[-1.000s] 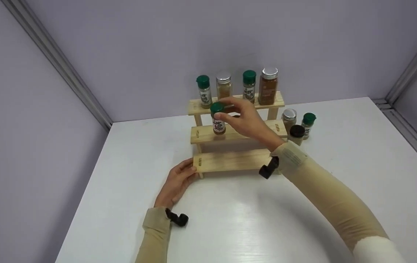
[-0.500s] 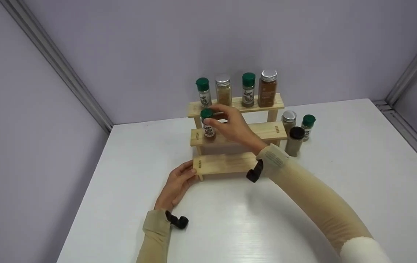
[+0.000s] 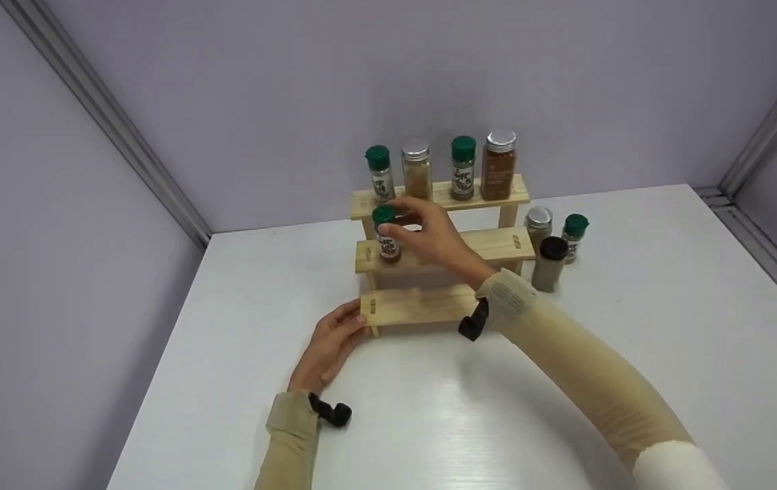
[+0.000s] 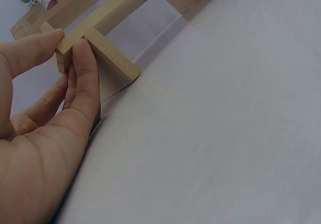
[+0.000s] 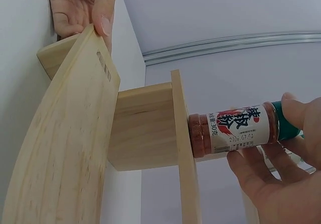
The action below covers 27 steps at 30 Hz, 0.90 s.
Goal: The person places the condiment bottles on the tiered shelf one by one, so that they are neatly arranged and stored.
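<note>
A three-tier wooden spice rack (image 3: 422,306) stands on the table. My left hand (image 3: 330,340) pinches the left end of its lowest shelf, thumb on top and fingers underneath, as the left wrist view shows. At the left end of the middle shelf, my right hand (image 3: 432,235) holds a green-capped spice jar (image 3: 388,245) by its cap and upper side. In the right wrist view this jar (image 5: 233,128) contains red powder, and its base is right at the shelf board (image 5: 183,148). The jar stands upright.
On the top shelf stand two green-capped jars (image 3: 463,170) and two silver-capped jars (image 3: 499,167). Right of the rack, on the table, are a black-capped jar (image 3: 549,265), a silver-capped jar (image 3: 538,221) and a green-capped jar (image 3: 573,235). A wall rises behind.
My right hand has moved the green-capped jar left and slightly down along the middle shelf to its left end, with little motion in the last half second. My left hand has stayed put.
</note>
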{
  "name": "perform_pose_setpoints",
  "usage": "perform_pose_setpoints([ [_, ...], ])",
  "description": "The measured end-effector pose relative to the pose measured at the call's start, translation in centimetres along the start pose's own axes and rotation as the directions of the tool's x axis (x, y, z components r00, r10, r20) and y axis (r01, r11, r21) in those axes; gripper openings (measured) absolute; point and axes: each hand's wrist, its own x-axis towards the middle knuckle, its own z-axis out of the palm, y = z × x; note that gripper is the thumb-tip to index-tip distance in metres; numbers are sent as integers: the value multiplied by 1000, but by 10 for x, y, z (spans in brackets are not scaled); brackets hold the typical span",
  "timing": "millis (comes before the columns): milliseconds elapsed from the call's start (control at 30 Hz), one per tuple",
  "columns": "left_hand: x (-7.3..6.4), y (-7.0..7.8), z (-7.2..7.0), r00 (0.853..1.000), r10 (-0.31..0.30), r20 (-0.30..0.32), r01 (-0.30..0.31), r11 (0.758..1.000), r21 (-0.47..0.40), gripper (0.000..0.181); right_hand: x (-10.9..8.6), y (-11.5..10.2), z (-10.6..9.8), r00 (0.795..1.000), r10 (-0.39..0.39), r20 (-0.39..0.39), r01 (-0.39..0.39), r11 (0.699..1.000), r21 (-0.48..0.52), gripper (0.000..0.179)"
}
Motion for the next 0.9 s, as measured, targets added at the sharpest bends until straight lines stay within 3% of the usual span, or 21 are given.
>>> perform_pose_setpoints([
  [433,0,1,1,1000,5,-3,-5,1000,11,56,-6,-11,-14,999,-43,-15,43,999,-9,45],
  [900,-3,1,1,1000,4,0,-4,1000,10,55,-48,-19,-60,997,-59,-46,58,998,-14,48],
])
